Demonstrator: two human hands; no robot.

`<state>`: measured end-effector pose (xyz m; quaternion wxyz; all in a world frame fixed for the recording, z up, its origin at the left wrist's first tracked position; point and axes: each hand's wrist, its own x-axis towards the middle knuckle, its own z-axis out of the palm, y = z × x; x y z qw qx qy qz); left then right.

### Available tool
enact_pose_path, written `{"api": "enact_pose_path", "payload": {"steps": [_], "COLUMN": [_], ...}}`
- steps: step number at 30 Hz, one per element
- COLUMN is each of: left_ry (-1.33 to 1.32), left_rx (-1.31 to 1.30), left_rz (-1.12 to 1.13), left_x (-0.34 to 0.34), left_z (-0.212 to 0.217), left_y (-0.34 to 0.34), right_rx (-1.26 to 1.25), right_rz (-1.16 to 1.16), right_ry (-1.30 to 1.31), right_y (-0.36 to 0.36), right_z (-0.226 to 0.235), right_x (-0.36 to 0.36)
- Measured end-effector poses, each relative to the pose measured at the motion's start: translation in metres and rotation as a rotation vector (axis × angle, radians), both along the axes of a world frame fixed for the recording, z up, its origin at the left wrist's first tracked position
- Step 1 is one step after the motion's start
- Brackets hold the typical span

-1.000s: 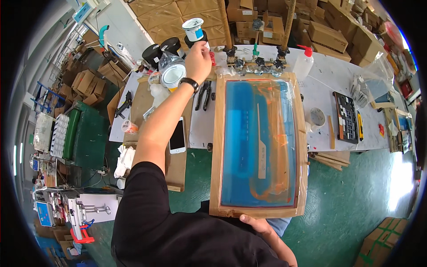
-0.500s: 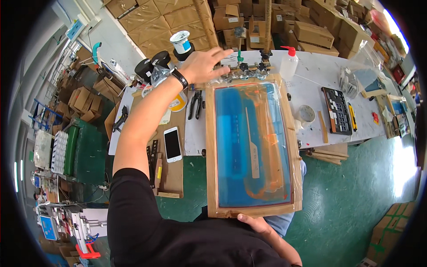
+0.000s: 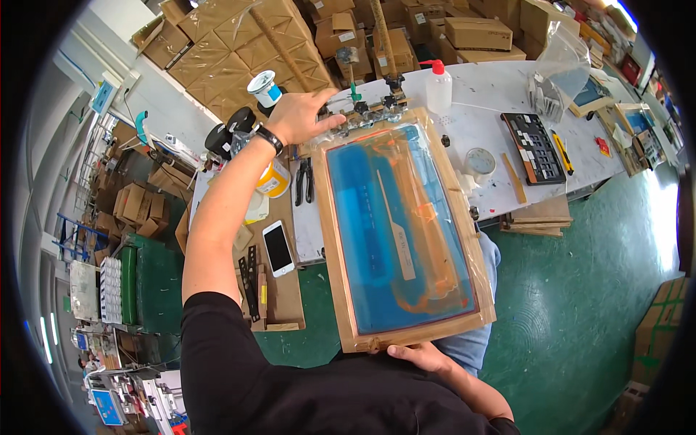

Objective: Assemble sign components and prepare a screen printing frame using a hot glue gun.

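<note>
A wooden-framed printing screen point(image 3: 335, 239) with blue mesh and orange-brown streaks lies tilted in front of me, its far end at a metal hinge clamp point(image 3: 373, 114). My left hand point(image 3: 297, 119) reaches over the clamp's left end, fingers and thumb bent around a dark clamp knob that they partly hide. Beneath the screen's near edge is my right hand point(image 3: 422, 356), thumb against the wood and other fingers hidden below, gripping the frame.
Left of the screen are pliers point(image 3: 304, 181), a white phone point(image 3: 278, 248), a yellow-labelled can point(image 3: 274, 179) and black jars. To the right stand a red-capped squeeze bottle point(image 3: 438, 88), a tape roll point(image 3: 479, 164), a black tray point(image 3: 533, 148) and a yellow cutter point(image 3: 562, 153). Cartons point(image 3: 478, 34) fill the background.
My left hand's spread fingers have come down and closed in at the clamp's left end. My right hand stays at the screen's near edge. The view has turned, so the screen appears slanted.
</note>
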<state>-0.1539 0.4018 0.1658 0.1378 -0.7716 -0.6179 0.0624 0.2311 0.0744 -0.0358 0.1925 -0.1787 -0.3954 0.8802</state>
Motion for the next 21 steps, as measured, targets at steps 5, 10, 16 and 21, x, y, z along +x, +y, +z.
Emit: {"api": "enact_pose_path", "payload": {"steps": [5,10,16,21], "left_ry": [0.075,0.012,-0.064,-0.124], "left_rx": [0.100,0.118,0.069,0.225], "left_rz": [-0.344,-0.294,-0.093,-0.348], "left_x": [0.001,0.009,0.006,-0.002], "left_z": [-0.010,0.003,-0.002,-0.013], "left_y": [0.007,0.005,-0.001,0.007], "right_rx": [0.017,0.013,0.021,0.028], "right_rz": [-0.042,-0.029,-0.024,-0.057], "right_ry": [0.039,0.019,-0.050,-0.066], "right_y": [0.000,-0.001,0.001,0.003], "right_z": [0.001,0.004,0.012,0.016], "right_x": [-0.002,-0.002,0.001,-0.001]}}
